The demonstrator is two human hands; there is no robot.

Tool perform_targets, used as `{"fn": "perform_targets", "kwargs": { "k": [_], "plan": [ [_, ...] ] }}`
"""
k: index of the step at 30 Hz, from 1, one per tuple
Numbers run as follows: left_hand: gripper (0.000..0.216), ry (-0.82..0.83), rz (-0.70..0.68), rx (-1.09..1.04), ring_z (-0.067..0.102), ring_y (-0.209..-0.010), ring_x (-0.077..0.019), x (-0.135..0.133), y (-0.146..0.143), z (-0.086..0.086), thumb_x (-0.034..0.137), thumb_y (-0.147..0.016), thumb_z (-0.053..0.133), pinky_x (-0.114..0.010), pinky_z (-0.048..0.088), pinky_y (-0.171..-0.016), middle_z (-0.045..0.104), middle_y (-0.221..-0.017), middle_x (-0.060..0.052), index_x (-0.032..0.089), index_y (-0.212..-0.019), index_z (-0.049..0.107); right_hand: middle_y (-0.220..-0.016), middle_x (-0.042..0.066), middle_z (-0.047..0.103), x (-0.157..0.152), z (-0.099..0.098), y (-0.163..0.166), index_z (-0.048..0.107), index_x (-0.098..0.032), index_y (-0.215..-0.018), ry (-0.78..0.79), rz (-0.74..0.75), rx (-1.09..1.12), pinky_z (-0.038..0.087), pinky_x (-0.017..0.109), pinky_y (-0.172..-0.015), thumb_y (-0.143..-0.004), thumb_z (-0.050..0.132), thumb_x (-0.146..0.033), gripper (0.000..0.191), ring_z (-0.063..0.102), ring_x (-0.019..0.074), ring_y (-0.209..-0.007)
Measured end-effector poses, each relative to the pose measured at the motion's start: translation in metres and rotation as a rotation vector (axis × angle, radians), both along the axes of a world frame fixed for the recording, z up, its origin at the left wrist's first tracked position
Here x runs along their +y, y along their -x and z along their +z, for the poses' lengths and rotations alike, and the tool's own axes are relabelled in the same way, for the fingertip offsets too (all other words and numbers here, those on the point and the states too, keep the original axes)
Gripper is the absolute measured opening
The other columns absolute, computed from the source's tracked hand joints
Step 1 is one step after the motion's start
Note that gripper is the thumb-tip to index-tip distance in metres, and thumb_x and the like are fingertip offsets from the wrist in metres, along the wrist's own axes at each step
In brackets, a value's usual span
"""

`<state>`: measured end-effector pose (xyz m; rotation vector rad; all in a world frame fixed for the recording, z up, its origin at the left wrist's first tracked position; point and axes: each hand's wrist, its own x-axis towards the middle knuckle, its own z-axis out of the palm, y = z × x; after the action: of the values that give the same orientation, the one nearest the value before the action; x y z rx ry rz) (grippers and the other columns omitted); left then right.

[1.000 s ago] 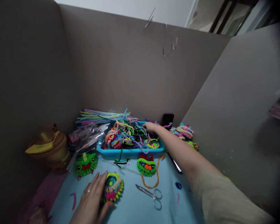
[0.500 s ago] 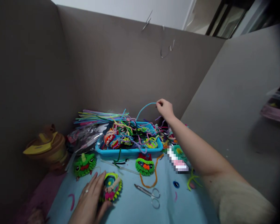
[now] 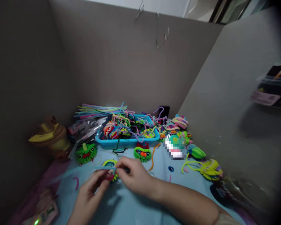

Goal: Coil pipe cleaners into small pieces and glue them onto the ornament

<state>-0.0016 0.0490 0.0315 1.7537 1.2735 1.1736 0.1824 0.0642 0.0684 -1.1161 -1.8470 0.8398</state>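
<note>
Step in hand, I judge: 1 blue strand point(image 3: 84, 170) held over the fuzzy piece point(image 3: 113, 178), at 7 o'clock from the blue tray point(image 3: 128, 142). Right hand point(image 3: 134, 175) pinches the strand, which blurs toward 9 o'clock. Left hand point(image 3: 92, 186) half-curled against the piece; grip, cannot tell. Next move likely calls for steadying the piece.

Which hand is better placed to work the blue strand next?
The right hand, probably: it pinches the blue strand close by the colourful round piece. The left hand is at that piece's left side, likely better suited to steadying it.
</note>
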Motion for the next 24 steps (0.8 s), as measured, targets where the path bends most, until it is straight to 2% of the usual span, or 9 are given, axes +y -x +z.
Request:
{"fn": "perform_targets", "kwargs": {
  "k": [2, 4, 8, 11, 14, 16, 19, 21, 24],
  "plan": [
    [0.031, 0.086, 0.012, -0.099, 0.066, -0.088, -0.0249, -0.002, -0.007, 0.002, 0.045, -0.074, 0.064, -0.032, 0.054, -0.076, 0.073, -0.09, -0.01, 0.019, -0.086, 0.074, -0.073, -0.001, 0.065, -0.014, -0.015, 0.009, 0.065, -0.022, -0.082, 0.049, 0.059, -0.029, 0.041, 0.021, -0.059, -0.081, 0.051, -0.018, 0.014, 0.057, 0.0122, -0.063],
    [0.032, 0.138, 0.041, -0.203, 0.065, -0.083, -0.0228, 0.0, -0.008, 0.003, 0.047, -0.072, 0.067, -0.03, 0.052, -0.074, 0.071, -0.081, -0.009, 0.016, -0.072, 0.072, -0.075, -0.001, 0.067, -0.018, -0.02, 0.008, 0.066, -0.021, -0.081, 0.081, 0.082, -0.026, 0.041, 0.021, -0.061, -0.08, 0.052, -0.018, 0.014, 0.058, 0.0124, -0.065],
    [0.034, 0.21, 0.139, -0.374, 0.053, -0.057, -0.0125, 0.011, -0.002, 0.006, 0.049, -0.073, 0.067, -0.02, 0.044, -0.054, 0.056, -0.059, 0.001, 0.015, -0.076, 0.066, -0.073, -0.001, 0.068, -0.004, -0.013, -0.007, 0.069, -0.021, -0.08, 0.134, 0.026, 0.038, 0.042, 0.021, -0.061, -0.08, 0.054, -0.017, 0.015, 0.059, 0.0132, -0.067],
    [0.036, 0.232, 0.196, -0.477, 0.054, -0.061, -0.012, 0.021, -0.006, 0.01, 0.049, -0.069, 0.071, -0.019, 0.043, -0.055, 0.06, -0.067, 0.001, 0.015, -0.083, 0.065, -0.07, -0.001, 0.068, 0.005, -0.008, -0.015, 0.07, -0.022, -0.079, 0.105, -0.032, 0.039, 0.041, 0.022, -0.058, -0.079, 0.056, -0.017, 0.015, 0.058, 0.0135, -0.064],
    [0.041, 0.332, 0.129, -0.497, 0.054, -0.058, -0.012, 0.024, -0.023, 0.011, 0.051, -0.066, 0.073, -0.02, 0.043, -0.052, 0.061, -0.066, 0.001, 0.016, -0.084, 0.065, -0.074, -0.001, 0.069, 0.006, -0.009, -0.016, 0.07, -0.023, -0.081, 0.058, -0.021, 0.033, 0.043, 0.022, -0.062, -0.079, 0.055, -0.015, 0.017, 0.061, 0.0142, -0.068],
    [0.042, 0.403, 0.094, -0.494, 0.056, -0.058, -0.0134, 0.022, -0.033, 0.006, 0.052, -0.064, 0.074, -0.021, 0.045, -0.052, 0.061, -0.064, 0.001, 0.015, -0.082, 0.065, -0.076, -0.001, 0.07, 0.006, -0.009, -0.017, 0.07, -0.023, -0.083, 0.043, 0.009, 0.007, 0.044, 0.022, -0.064, -0.079, 0.055, -0.015, 0.017, 0.061, 0.0143, -0.07],
    [0.042, 0.382, 0.141, -0.494, 0.058, -0.06, -0.0145, 0.019, -0.034, -0.005, 0.054, -0.063, 0.073, -0.023, 0.049, -0.054, 0.063, -0.071, -0.001, 0.016, -0.079, 0.065, -0.075, 0.0, 0.069, 0.017, -0.003, -0.034, 0.07, -0.022, -0.081, 0.026, 0.024, -0.053, 0.044, 0.023, -0.063, -0.079, 0.059, -0.021, 0.011, 0.061, 0.0143, -0.068],
    [0.043, 0.333, 0.209, -0.502, 0.06, -0.066, -0.0162, 0.02, -0.025, -0.012, 0.054, -0.063, 0.073, -0.024, 0.051, -0.058, 0.065, -0.08, -0.003, 0.016, -0.081, 0.066, -0.081, 0.002, 0.07, 0.037, 0.007, -0.062, 0.068, -0.021, -0.085, -0.004, -0.124, -0.051, 0.045, 0.024, -0.067, -0.08, 0.058, -0.025, 0.012, 0.062, 0.0155, -0.073],
    [0.043, 0.254, 0.301, -0.488, 0.06, -0.074, -0.0171, 0.023, -0.01, -0.018, 0.055, -0.064, 0.072, -0.023, 0.051, -0.062, 0.065, -0.087, -0.003, 0.017, -0.081, 0.067, -0.105, 0.007, 0.067, 0.084, 0.023, -0.123, 0.052, -0.019, -0.12, -0.003, -0.679, 0.016, 0.048, 0.025, -0.077, -0.086, 0.051, -0.031, 0.036, 0.062, 0.0168, -0.091]
  ]
}}
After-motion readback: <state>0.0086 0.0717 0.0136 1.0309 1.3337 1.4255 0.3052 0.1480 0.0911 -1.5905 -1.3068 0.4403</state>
